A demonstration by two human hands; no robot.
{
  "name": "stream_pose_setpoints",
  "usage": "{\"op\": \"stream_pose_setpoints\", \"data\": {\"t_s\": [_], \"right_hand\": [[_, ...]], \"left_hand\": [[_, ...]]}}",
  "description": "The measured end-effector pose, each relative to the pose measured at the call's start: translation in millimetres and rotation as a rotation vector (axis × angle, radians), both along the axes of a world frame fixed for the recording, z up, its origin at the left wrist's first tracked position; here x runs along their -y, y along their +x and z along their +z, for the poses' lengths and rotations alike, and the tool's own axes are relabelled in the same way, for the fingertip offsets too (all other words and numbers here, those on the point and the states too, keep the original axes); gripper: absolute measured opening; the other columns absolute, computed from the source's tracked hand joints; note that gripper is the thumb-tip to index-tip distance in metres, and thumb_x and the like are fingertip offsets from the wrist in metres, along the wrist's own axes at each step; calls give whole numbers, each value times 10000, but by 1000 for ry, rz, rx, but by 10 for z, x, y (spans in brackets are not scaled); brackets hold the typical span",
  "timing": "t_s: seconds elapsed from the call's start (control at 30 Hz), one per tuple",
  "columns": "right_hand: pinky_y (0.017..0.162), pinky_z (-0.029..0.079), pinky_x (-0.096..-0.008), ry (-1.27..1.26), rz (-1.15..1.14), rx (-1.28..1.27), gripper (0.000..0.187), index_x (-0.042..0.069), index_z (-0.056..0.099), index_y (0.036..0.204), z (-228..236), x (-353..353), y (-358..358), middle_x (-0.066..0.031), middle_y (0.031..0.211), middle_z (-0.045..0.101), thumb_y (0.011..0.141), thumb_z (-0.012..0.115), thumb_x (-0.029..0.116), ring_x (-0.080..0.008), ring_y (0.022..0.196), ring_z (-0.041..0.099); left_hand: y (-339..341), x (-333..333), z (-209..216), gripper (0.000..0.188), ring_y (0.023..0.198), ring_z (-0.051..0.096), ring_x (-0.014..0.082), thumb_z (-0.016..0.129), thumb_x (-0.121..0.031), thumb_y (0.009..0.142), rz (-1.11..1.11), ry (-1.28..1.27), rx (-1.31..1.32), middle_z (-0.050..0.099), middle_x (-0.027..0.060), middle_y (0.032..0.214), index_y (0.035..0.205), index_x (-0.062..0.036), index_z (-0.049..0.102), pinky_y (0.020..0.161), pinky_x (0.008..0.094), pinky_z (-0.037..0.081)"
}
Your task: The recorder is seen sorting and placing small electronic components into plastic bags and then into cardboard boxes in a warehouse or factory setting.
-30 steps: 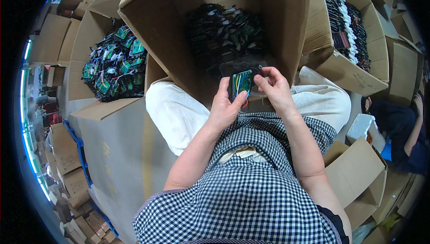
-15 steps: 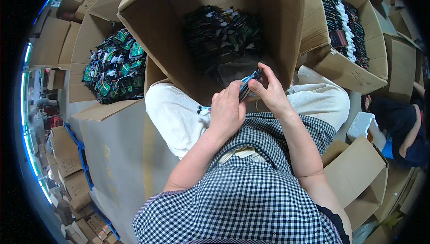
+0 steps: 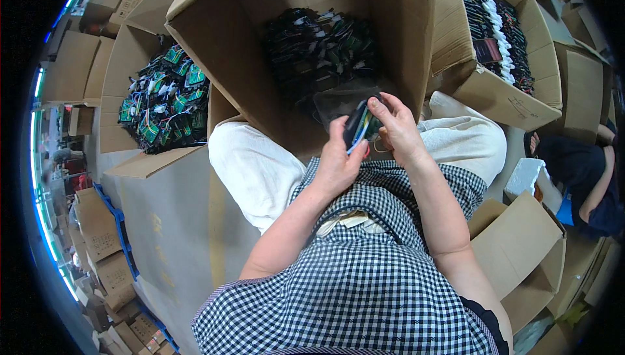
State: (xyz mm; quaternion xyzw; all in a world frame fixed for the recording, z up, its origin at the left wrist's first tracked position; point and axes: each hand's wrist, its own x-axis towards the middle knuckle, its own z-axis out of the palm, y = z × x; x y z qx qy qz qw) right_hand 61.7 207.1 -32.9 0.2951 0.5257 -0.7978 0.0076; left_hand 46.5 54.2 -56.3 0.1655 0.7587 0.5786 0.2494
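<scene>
Between my two hands is a small wire bundle [image 3: 355,127] with blue, yellow and black strands beside a dark flat part. My left hand [image 3: 338,165] grips its lower end between thumb and fingers. At its upper right, my right hand [image 3: 398,128] is closed on it, the thumb pressed on top. Both hands are over my lap, at the near opening of a large cardboard box [image 3: 400,36]. Inside that box lies a heap of dark wired parts [image 3: 319,45]. Close behind my fingers is a clear plastic sheet or bag [image 3: 329,104].
An open carton [image 3: 117,107] at the left holds green circuit boards [image 3: 172,98] with wires. Another carton [image 3: 504,98] at the right has rows of black wired parts and white connectors. A person [image 3: 579,172] sits at far right, beside a white foam box [image 3: 523,178].
The wire bundle has turned more upright and lies lower between my hands. My left hand has opened its grip somewhat and shifted; my right thumb now lies across the top.
</scene>
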Motion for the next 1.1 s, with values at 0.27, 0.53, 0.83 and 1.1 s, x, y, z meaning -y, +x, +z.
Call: {"op": "stream_pose_setpoints", "data": {"t_s": [0.27,0.53,0.83,1.1], "right_hand": [[353,230,-177,-503,-103,-158,364,77,443,1150,-127,-182,25,-175,1004,645,951,490,379,-20,366,257],[684,436,-211,138,-86,-285,419,43,430,1295,-493,36,-53,5,1081,543,985,434,324,-64,951,494],[360,272,-173,-472,391,-129,164,40,480,1085,-314,-186,118,-59,691,587,949,436,120,-34,374,362],[405,383,-147,-237,640,-173,213,-7,615,961,-264,-406,157,-80,835,655,766,698,22,-22,457,480]], "left_hand": [[-256,221,196,360,683,600,159,595,-197,904,200,676,703,575,73,921,1188,-104,395,505,230,464],[-148,151,318,529,702,631,217,610,-138,884,6,630,881,583,116,981,1320,-113,310,516,266,483],[-192,300,280,421,675,569,205,587,-196,893,11,928,867,569,167,1077,1247,-114,374,499,256,431],[-373,396,292,363,698,551,195,523,-193,931,61,948,768,564,176,1081,1260,-131,384,517,256,416]]}}
